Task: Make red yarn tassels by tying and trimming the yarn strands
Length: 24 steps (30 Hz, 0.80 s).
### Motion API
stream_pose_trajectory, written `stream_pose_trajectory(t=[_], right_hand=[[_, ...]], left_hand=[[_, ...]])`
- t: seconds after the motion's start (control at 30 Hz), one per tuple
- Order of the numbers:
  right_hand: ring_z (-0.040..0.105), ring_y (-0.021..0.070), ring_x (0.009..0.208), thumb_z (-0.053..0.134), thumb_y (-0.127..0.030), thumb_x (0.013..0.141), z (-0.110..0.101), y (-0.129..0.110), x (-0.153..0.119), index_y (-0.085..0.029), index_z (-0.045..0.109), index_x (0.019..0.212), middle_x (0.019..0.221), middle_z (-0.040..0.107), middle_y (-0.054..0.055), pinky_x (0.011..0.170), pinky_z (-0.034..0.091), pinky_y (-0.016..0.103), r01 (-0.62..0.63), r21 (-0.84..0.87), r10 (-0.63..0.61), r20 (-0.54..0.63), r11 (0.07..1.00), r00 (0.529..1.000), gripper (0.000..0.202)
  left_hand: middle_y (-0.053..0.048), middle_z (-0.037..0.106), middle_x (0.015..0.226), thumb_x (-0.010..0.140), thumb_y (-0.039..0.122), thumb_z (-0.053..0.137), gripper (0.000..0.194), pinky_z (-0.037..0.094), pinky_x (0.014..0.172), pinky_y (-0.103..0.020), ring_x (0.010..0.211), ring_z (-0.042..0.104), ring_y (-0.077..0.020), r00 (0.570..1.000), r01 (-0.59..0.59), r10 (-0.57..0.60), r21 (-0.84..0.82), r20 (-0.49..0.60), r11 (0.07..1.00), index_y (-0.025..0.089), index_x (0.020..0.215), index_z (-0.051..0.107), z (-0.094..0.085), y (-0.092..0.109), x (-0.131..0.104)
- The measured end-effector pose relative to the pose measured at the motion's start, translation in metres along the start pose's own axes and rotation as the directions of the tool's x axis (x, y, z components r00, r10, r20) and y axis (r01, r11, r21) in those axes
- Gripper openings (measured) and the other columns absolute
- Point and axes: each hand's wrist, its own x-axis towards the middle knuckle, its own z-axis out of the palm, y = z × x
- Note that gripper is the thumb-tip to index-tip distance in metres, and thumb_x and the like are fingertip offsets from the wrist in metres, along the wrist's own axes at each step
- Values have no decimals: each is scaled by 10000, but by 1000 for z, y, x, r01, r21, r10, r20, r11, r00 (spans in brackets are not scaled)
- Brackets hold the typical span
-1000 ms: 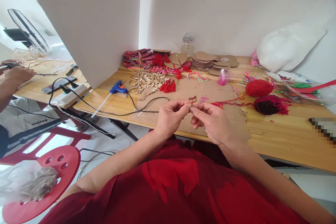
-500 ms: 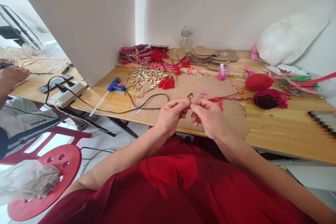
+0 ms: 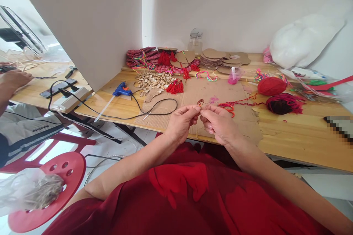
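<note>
My left hand (image 3: 182, 121) and my right hand (image 3: 219, 121) meet fingertip to fingertip above the front of the cardboard sheet (image 3: 193, 93). Both pinch a thin cord, and its small dark reddish loop (image 3: 200, 102) stands up just above the fingertips. A thin yellowish strand hangs below, between the hands. The exact spot gripped is hidden by the fingers. Just beyond my right hand, orange-red yarn (image 3: 229, 107) lies on the cardboard.
Behind lie shell-like pieces (image 3: 154, 80), a red tassel (image 3: 176, 86), cardboard discs (image 3: 212, 58) and a bottle (image 3: 195, 42). Left is a blue glue gun (image 3: 122, 89) with a looping cable; right are yarn balls (image 3: 271, 86). Another person's hand (image 3: 16, 78) is at far left.
The fingers of my right hand have curled in slightly closer to my left hand. The small loop has shifted a little; both hands otherwise keep their place.
</note>
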Motion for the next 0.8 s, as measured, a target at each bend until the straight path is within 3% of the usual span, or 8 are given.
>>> stream_pose_trajectory(t=[0.17,0.37,0.5,0.63,0.8], right_hand=[[299,24,359,702,-288,762,-1,6,-2,-196,522,738,539,537,-61,342,172,176,35,-11,-35,11,999,999,204],[411,62,448,686,-407,862,-8,22,-4,-196,587,911,606,590,-33,405,268,198,282,-132,-283,9,950,959,238],[389,71,442,633,-394,911,-9,25,-5,-199,578,950,567,560,-50,418,273,209,391,-216,-402,-10,895,916,206],[363,76,434,634,-340,909,-8,24,-5,-199,575,903,496,484,-79,430,279,220,427,-217,-447,-47,878,893,154],[380,75,442,616,-309,915,-7,23,-8,-191,575,850,550,532,-55,434,269,234,412,-250,-437,-53,876,898,141]], left_hand=[[25,559,614,644,358,841,288,341,507,-203,527,439,-43,999,-53,53,76,2,996,131,724,683,-1,-2,2],[13,583,622,701,387,802,281,367,497,-188,544,463,-53,985,-172,170,198,25,965,129,732,695,-4,-3,4],[8,605,644,748,400,767,275,363,475,-180,540,470,-56,976,-215,216,310,30,926,133,775,705,-5,-4,4],[13,601,646,784,397,729,261,360,477,-185,540,460,-60,960,-271,275,433,54,860,136,792,709,-4,-3,6],[7,630,650,814,375,686,240,379,511,-203,551,482,-76,929,-342,358,577,91,742,140,826,732,-5,-2,12]])
